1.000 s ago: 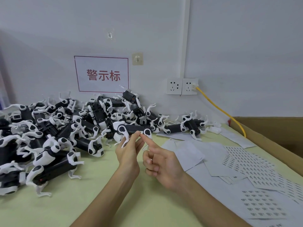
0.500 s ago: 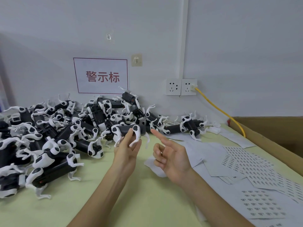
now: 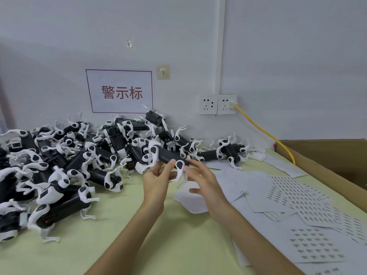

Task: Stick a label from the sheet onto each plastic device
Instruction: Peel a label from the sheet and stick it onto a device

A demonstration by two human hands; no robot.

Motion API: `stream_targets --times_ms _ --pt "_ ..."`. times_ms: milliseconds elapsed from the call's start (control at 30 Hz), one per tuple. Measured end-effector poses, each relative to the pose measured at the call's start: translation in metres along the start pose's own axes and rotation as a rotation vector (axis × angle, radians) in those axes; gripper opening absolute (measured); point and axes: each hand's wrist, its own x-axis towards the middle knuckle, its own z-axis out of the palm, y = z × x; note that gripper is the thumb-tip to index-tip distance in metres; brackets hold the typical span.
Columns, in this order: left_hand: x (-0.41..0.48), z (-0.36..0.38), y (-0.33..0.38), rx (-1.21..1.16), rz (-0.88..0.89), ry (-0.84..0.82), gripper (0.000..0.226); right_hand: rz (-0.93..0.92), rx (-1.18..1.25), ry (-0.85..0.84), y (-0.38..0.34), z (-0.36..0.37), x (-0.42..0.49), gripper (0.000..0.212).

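Observation:
My left hand (image 3: pixel 156 180) holds a black plastic device with white legs (image 3: pixel 167 155) above the green table, just in front of the pile. The fingers of my right hand (image 3: pixel 204 181) are spread, and their tips touch the right end of that device. I cannot tell whether a label is on a fingertip. Sheets of small printed labels (image 3: pixel 315 247) lie on the table to the right of my right forearm. A big pile of the same black and white devices (image 3: pixel 65 165) covers the left and back of the table.
A cardboard box (image 3: pixel 325 155) stands along the right edge. A yellow cable (image 3: pixel 264 131) runs from the wall sockets (image 3: pixel 217 104) down behind the box. Blank backing sheets (image 3: pixel 234 183) lie under and beyond my right hand. A red-lettered sign (image 3: pixel 120 91) hangs on the wall.
My left hand has turned the device and lifted it slightly. My right hand went from a pointing index finger to spread fingers touching the device's right end.

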Motion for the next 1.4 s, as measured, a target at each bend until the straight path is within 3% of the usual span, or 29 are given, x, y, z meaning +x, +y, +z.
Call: stream_targets --times_ms 67,167,300,367,467,567,633,733,800,867,967,1200,1300,1400 --pt "-0.002 0.002 -0.001 0.047 0.074 -0.015 0.013 -0.001 -0.028 0.01 -0.001 0.0 0.001 0.016" --pt "-0.004 0.002 -0.002 0.11 0.121 -0.086 0.014 -0.032 -0.029 -0.008 -0.001 -0.004 0.003 0.029" --pt "-0.003 0.001 -0.005 0.285 0.124 -0.163 0.034 -0.007 -0.032 0.039 -0.006 -0.015 0.009 0.027" --pt "-0.004 0.0 -0.008 0.409 0.104 -0.225 0.041 0.109 0.079 0.112 -0.011 -0.028 0.014 0.027" --pt "-0.008 -0.002 -0.014 0.738 0.218 -0.414 0.036 0.299 0.425 0.231 -0.018 -0.054 0.02 0.03" --pt "-0.012 0.001 -0.019 0.9 0.321 -0.482 0.029 0.22 0.801 0.38 -0.022 -0.088 0.022 0.037" --pt "-0.009 0.0 -0.021 1.003 0.412 -0.446 0.025 0.024 0.982 0.471 -0.027 -0.118 0.02 0.041" --pt "0.001 -0.007 -0.02 1.03 0.423 -0.254 0.037 -0.205 1.097 0.623 -0.029 -0.158 0.011 0.057" --pt "0.009 -0.015 -0.017 1.034 0.403 -0.066 0.046 -0.19 1.083 0.765 -0.026 -0.171 0.007 0.067" --pt "0.019 -0.025 -0.014 1.134 0.397 0.117 0.048 -0.113 1.053 0.857 -0.023 -0.166 0.007 0.057" --pt "0.031 -0.041 -0.014 1.191 0.332 0.206 0.046 -0.018 1.031 0.766 -0.023 -0.146 0.012 0.04" --pt "0.044 -0.058 -0.03 1.253 0.072 0.043 0.043 0.008 0.816 0.577 -0.024 -0.119 0.022 0.028" --pt "0.046 -0.061 -0.029 1.197 0.103 0.027 0.038 0.025 0.804 0.569 -0.024 -0.118 0.023 0.026" --pt "0.045 -0.06 -0.024 1.104 0.16 -0.008 0.048 0.054 0.76 0.567 -0.022 -0.117 0.024 0.024"
